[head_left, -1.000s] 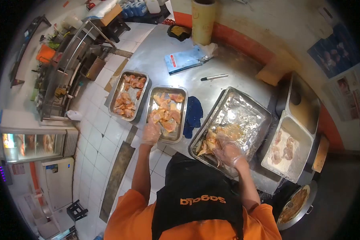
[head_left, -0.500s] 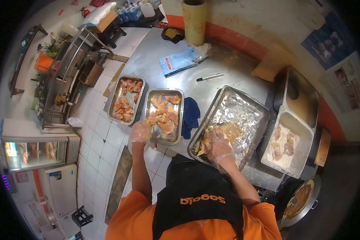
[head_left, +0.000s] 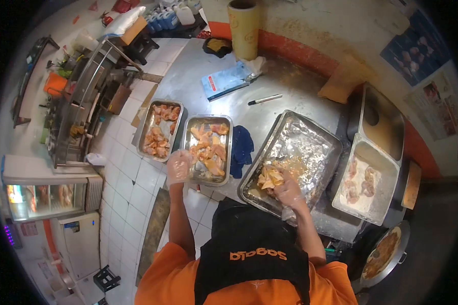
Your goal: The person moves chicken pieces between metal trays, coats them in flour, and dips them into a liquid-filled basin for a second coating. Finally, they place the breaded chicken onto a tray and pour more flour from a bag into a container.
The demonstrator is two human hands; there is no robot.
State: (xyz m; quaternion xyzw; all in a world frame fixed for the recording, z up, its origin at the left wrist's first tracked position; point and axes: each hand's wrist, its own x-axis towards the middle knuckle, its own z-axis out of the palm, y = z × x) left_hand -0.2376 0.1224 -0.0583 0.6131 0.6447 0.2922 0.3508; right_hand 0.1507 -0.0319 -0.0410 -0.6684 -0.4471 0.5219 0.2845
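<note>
My right hand (head_left: pixel 289 192), in a clear plastic glove, has its fingers closed round pale yellowish chicken pieces (head_left: pixel 270 177). It is over the near left part of a large metal tray (head_left: pixel 318 131), where thin brownish liquid lies on the bottom. My left hand (head_left: pixel 179 166), gloved too, is closed at the near left edge of a smaller metal tray (head_left: pixel 231 152) of raw chicken pieces (head_left: pixel 208 147); its fingertips are partly hidden. To its left is another small tray (head_left: pixel 144 133) with reddish marinated chicken (head_left: pixel 157 142).
A dark blue cloth (head_left: pixel 242 147) lies between the trays. Farther back are a pen (head_left: pixel 265 99), a blue packet (head_left: pixel 224 81) and a yellow cylinder (head_left: pixel 243 33). At right stand a deep pan (head_left: pixel 389 175) with floured chicken and a round pot (head_left: pixel 399 254).
My right hand has turned and gathered the chicken pieces, moving them slightly right and up from the tray's left corner. My left hand has barely shifted at the smaller tray's edge.
</note>
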